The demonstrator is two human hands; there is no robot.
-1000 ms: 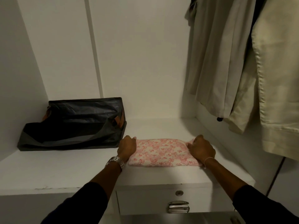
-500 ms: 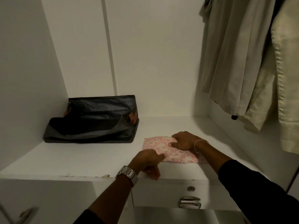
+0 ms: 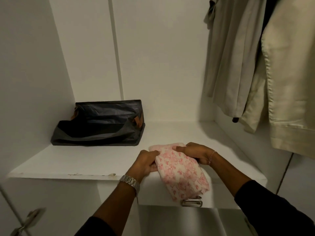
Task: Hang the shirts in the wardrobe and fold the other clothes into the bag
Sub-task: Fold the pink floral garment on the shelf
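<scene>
Pink-printed folded cloth (image 3: 183,171), one piece, is gripped by both hands at the front edge of the white shelf (image 3: 85,160): the left hand (image 3: 147,163) curls round its left side, the right hand (image 3: 196,153) round its far end. One dark bag (image 3: 100,124) stands well apart at the back left; two pale shirts (image 3: 255,65) hang at right

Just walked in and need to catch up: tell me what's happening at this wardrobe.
A person grips a folded pink-patterned garment with both hands, left hand and right hand, at the front edge of the white shelf. The dark bag sits open further back to the left. Beige shirts hang on the right.
</scene>
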